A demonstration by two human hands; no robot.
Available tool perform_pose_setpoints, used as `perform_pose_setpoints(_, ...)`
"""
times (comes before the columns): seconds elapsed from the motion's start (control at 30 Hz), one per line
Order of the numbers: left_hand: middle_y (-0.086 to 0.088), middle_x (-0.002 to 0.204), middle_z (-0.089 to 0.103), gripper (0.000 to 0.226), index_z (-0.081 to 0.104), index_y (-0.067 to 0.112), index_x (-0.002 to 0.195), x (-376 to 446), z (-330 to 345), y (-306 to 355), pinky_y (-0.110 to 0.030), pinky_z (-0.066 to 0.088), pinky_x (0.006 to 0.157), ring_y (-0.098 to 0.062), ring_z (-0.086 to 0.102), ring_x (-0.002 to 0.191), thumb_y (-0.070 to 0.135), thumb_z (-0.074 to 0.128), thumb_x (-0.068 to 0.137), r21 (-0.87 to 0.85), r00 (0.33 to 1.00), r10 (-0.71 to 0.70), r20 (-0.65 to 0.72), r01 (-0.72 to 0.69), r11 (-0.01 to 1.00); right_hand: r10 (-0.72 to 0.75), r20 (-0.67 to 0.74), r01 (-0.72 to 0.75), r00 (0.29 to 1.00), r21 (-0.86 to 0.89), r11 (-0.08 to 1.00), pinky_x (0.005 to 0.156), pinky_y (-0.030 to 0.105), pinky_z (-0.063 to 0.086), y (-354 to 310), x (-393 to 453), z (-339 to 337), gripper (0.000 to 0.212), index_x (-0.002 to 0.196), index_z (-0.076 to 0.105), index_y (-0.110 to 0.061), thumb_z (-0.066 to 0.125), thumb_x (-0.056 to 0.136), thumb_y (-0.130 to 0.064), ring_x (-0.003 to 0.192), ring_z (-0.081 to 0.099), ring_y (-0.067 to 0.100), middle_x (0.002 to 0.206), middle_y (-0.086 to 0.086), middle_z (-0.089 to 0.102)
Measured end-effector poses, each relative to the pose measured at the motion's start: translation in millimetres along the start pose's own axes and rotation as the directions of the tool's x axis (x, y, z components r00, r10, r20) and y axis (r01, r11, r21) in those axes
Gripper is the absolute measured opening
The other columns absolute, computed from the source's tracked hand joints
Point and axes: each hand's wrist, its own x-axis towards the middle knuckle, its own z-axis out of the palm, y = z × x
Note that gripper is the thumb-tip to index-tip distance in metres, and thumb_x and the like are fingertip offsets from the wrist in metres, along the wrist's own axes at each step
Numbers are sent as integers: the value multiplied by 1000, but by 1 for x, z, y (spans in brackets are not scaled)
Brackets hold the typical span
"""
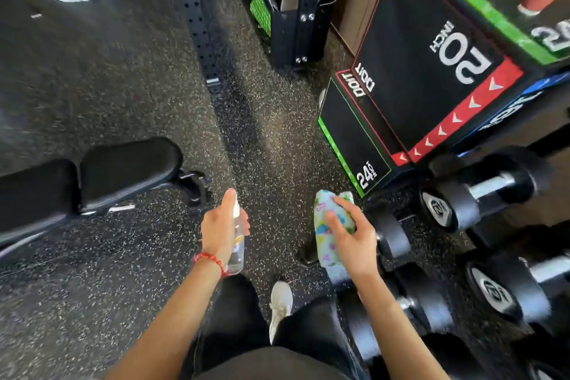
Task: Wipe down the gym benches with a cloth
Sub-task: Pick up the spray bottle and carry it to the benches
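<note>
A black padded gym bench [92,176] lies at the left, its seat pad end pointing toward the middle of the floor. My left hand [220,230] is shut on a clear spray bottle [237,244] with a white nozzle, held upright just right of the bench's end and apart from it. My right hand [351,237] grips a folded light-blue cloth [327,231] with a colourful print, held in the air above the floor, to the right of the bottle.
Stacked black plyo boxes [425,77] marked 20 and 24 inch stand at the right. Below them a rack holds several black dumbbells [481,191]. A black perforated rack post [191,9] and its base [293,25] rise ahead. Speckled rubber floor [271,133] lies between.
</note>
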Motion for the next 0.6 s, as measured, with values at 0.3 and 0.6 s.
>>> perform_pose_setpoints(0.3, -12, 52, 57, 65, 57, 2, 57, 120, 45, 50, -32, 45, 61, -24, 55, 54, 62, 39, 75, 29, 999, -24, 43, 23, 999, 14, -19, -15, 1000, -25, 1000, 74, 24, 52, -26, 115, 41, 19, 97, 64, -36, 68, 82, -24, 77, 62, 1, 87, -20, 64)
perform_pose_setpoints(0.6, -8, 52, 57, 57, 57, 1, 60, 274, 86, 139, -15, 45, 49, -20, 56, 48, 43, 42, 95, 82, 990, 38, 133, -49, 995, 43, -81, -41, 996, 31, 999, 71, 6, 46, -84, 257, 112, 21, 98, 63, -37, 67, 83, -22, 76, 57, -17, 90, -31, 57)
